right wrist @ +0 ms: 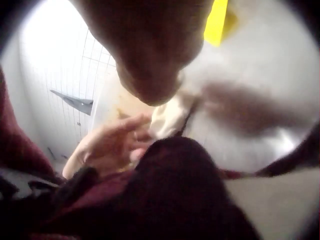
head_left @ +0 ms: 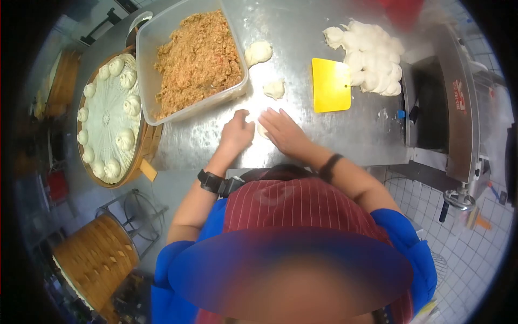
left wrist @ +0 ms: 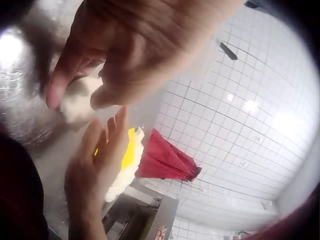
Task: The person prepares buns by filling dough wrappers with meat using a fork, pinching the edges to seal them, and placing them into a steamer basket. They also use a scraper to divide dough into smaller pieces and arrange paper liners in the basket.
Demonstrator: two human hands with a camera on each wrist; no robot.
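Observation:
A small piece of dough (left wrist: 80,102) lies on the steel table between both hands. My left hand (head_left: 237,132) holds it, with thumb and a bent finger on either side in the left wrist view. My right hand (head_left: 286,134) rests against the dough from the other side, its fingers fairly straight and partly covering it in the head view. In the right wrist view the dough (right wrist: 170,119) shows below the dark, blurred right hand, with the left fingers at its edge. Just beyond the hands sit two more dough pieces, one nearer (head_left: 274,89) and one farther (head_left: 258,53).
A plastic tub (head_left: 245,89) of orange-brown filling stands at the back left. Left of it, a round steamer (head_left: 105,121) carries several shaped buns. A yellow scraper (head_left: 331,86) lies beside clustered dough pieces (head_left: 375,56) on the right. A machine (head_left: 458,113) borders the table's right end.

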